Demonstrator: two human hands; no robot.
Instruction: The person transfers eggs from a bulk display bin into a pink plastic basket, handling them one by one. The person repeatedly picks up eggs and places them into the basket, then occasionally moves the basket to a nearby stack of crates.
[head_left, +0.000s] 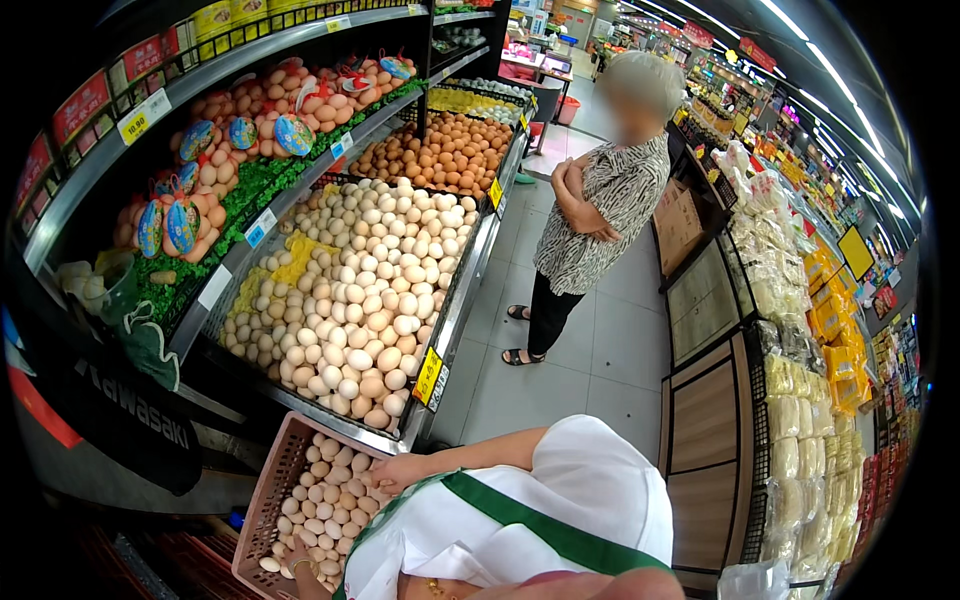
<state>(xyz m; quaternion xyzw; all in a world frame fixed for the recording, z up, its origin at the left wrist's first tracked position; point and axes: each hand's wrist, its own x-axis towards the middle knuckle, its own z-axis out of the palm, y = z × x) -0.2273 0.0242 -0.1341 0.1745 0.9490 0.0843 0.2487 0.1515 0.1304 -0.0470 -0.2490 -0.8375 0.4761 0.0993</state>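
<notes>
A pink perforated plastic basket (271, 469) full of pale eggs (330, 495) is right in front of me, below the egg display. My left hand (301, 566) reaches into its near part, fingers on or among the eggs; whether it grips one cannot be told. My right hand (396, 474) is at the basket's upper right side, by the eggs, its fingertips partly hidden. Beyond the basket, a wide black bin holds heaped cream-coloured eggs (375, 300), with yellow netting (300, 259) among them. Farther back lie brown eggs (457, 150).
Netted eggs with blue tags (292, 135) fill the shelf above. A metal rail (469, 289) edges the display. A person (600, 202) stands with folded arms in the tiled aisle. At right are cabinets (709, 450) topped with packaged goods (787, 450).
</notes>
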